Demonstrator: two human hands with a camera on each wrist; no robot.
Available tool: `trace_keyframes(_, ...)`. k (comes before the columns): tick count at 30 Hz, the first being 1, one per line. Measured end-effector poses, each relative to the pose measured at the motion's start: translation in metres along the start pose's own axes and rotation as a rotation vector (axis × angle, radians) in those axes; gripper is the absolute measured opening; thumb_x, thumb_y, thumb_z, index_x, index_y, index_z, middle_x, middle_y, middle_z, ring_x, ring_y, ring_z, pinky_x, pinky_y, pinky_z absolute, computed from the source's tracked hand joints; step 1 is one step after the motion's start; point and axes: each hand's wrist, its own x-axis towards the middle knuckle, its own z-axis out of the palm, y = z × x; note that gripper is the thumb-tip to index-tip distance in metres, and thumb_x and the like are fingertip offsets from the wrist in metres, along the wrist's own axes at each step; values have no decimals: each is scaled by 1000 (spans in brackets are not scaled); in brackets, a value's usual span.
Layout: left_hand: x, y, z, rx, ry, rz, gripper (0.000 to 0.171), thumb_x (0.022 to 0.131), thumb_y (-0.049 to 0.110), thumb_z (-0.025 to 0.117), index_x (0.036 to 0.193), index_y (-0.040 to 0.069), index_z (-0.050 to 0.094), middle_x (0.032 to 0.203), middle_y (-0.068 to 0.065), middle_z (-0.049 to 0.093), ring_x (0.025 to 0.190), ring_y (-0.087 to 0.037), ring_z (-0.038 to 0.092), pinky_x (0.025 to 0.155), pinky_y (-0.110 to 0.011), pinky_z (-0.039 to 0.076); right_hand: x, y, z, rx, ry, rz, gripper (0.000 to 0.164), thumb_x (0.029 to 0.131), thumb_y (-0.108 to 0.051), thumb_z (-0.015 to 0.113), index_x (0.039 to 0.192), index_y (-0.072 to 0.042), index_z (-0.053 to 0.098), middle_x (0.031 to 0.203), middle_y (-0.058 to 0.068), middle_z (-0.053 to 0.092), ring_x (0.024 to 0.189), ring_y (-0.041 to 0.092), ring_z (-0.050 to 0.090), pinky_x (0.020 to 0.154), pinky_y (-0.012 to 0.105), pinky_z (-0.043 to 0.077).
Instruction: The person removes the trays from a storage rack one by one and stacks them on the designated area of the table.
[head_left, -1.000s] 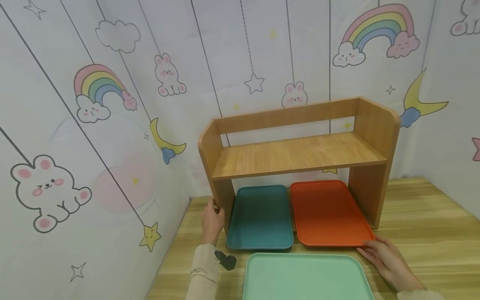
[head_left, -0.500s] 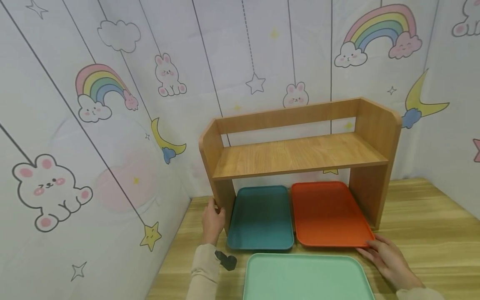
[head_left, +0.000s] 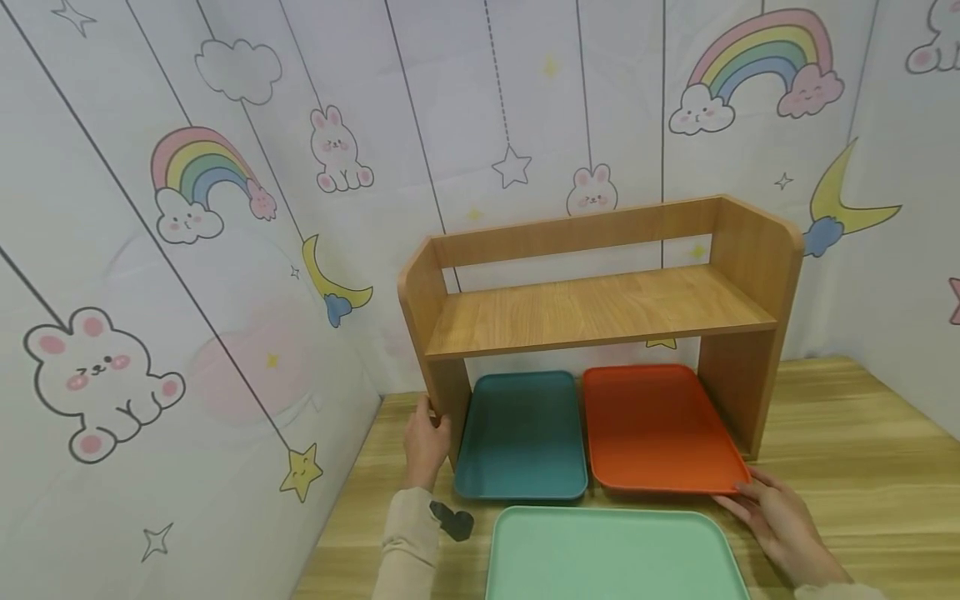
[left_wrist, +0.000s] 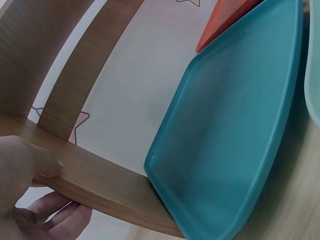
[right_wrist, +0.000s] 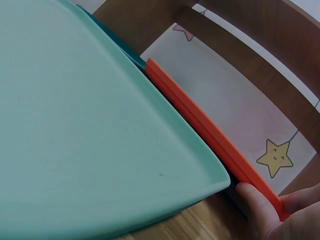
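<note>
A small wooden desk shelf (head_left: 600,310) stands on the table. My left hand (head_left: 426,443) grips the edge of its left side panel (left_wrist: 112,182), thumb on one face and fingers on the other. Below the board lie a teal tray (head_left: 522,435) on the left and an orange tray (head_left: 662,429) on the right. My right hand (head_left: 780,523) pinches the orange tray's near right corner; in the right wrist view the thumb (right_wrist: 257,202) is on one side of its rim and a finger on the other. Whether that corner touches the table cannot be told.
A mint green tray (head_left: 615,554) lies in front of both trays, its near part cut off by the frame. A dark strap end (head_left: 452,522) sticks out by the left sleeve. Walls (head_left: 225,333) with printed rabbits and rainbows enclose the wood-grain table (head_left: 847,433).
The far edge of the orange tray sits very slightly lower in the head view. Both hands keep their places, and the shelf, teal tray and mint tray look still.
</note>
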Motion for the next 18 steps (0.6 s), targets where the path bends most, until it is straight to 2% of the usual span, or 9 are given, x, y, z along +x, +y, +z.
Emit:
trace_keyframes(2,0,0,0,5,-2,2,20,86,7,60,105,2,54,96,-20,65,89,-34,65,76,-47,50,-1,2,0,-10,1,-23,76,96,4,41,149,0,-13,90,-17,59,89,2,63,95,33,49)
trace_keyframes(5,0,1,0,3,-6,-3,21,86,7,60,106,2,55,97,-20,65,89,-34,65,76,-47,50,-3,4,0,-6,5,-53,64,95,6,41,148,-5,7,90,-16,62,90,2,63,91,33,51)
trace_keyframes(7,1,1,0,-2,-6,-5,22,86,8,60,107,2,55,97,-20,65,90,-34,65,76,-47,50,-4,5,0,16,3,-65,51,95,6,42,139,-10,22,91,-14,64,91,3,64,90,32,52)
trace_keyframes(9,1,2,0,-12,-6,-13,22,87,8,60,108,3,55,98,-20,65,90,-34,65,77,-48,50,-5,5,0,28,-5,-74,39,95,5,43,128,-12,30,92,-13,65,91,4,64,89,32,53)
trace_keyframes(13,0,3,0,-18,-9,-21,24,87,9,60,109,3,55,100,-21,64,91,-34,65,78,-48,50,-8,4,0,38,-21,-94,32,95,5,44,120,-13,36,94,-11,67,92,6,65,88,32,53)
trace_keyframes(18,1,1,0,-10,-17,-28,24,88,10,60,110,3,54,101,-21,64,91,-34,64,77,-48,51,-11,4,1,42,-25,-113,29,95,5,46,117,-11,39,95,-9,67,92,7,65,87,32,54)
